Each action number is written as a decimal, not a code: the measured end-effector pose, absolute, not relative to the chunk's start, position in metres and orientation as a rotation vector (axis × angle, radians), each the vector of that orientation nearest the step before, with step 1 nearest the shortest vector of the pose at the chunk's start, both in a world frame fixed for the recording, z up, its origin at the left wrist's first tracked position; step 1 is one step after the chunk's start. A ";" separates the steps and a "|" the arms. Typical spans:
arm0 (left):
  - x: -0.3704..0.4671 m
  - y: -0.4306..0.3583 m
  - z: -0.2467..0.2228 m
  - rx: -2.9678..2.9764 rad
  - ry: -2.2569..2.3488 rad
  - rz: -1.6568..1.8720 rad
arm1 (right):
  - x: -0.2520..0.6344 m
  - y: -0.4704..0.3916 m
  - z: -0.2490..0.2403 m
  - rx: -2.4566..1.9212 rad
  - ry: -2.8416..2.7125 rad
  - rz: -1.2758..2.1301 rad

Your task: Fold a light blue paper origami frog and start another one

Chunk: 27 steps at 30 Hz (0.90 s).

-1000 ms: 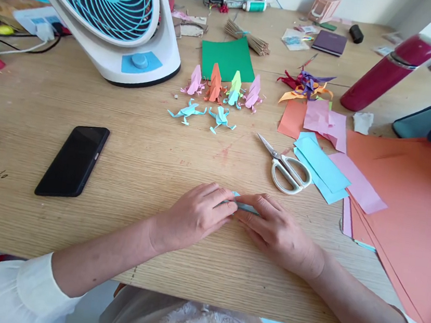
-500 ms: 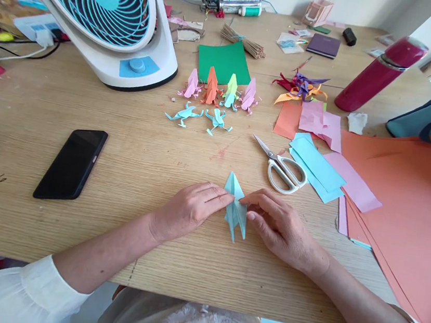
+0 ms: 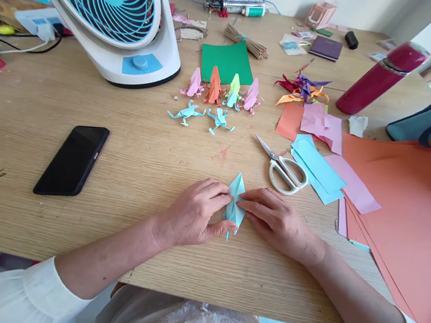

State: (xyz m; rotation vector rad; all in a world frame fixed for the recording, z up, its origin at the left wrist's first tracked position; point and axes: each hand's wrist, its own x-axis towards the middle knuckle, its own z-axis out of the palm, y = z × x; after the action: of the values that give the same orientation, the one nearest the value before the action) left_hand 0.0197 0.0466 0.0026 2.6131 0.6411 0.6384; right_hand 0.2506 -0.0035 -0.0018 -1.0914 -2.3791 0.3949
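Note:
A light blue piece of folded origami paper [image 3: 236,206] lies on the desk in front of me, a pointed diamond with narrow tips toward my body. My left hand [image 3: 197,212] holds its left edge, fingers at the middle and thumb by the lower tips. From the other side, my right hand [image 3: 279,221] grips the right edge, its fingertips resting on the upper face and its thumb partly hidden. White-handled scissors [image 3: 285,173] lie just beyond my right hand, blades pointing away to the left.
Several finished paper figures [image 3: 213,87] stand beyond, by a green sheet [image 3: 228,61]. Cut paper strips [image 3: 319,166] and large orange sheets [image 3: 397,215] cover the right side, near a red flask [image 3: 380,79]. A phone [image 3: 72,160] and a fan [image 3: 144,64] are at left.
The folded paper has shifted slightly and its lower tips sit closer together. My left thumb has come round to the lower tips, and my right fingers have moved onto the paper's face.

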 end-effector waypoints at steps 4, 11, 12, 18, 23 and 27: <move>0.024 0.037 0.006 2.561 0.757 0.614 | 0.245 -0.007 -0.003 -1.026 -2.444 0.381; 0.019 0.042 0.006 2.669 0.668 0.462 | 0.243 -0.009 0.000 -0.965 -2.432 0.374; 0.018 0.044 0.005 2.687 0.640 0.459 | 0.243 -0.009 0.000 -0.989 -2.427 0.341; 0.008 0.046 0.000 2.871 0.525 0.507 | 0.245 -0.005 -0.003 -1.096 -2.449 0.300; 0.007 0.037 -0.001 3.041 0.560 0.412 | 0.243 -0.005 -0.003 -1.130 -2.377 0.327; 0.009 0.034 -0.002 3.057 0.622 0.381 | 0.243 -0.006 0.000 -1.111 -2.461 0.220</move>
State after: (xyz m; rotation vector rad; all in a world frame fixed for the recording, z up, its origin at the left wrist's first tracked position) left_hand 0.0087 0.0336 -0.0018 3.0567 0.6221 0.3806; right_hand 0.2426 -0.0062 -0.0003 -1.1113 -2.4606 0.2202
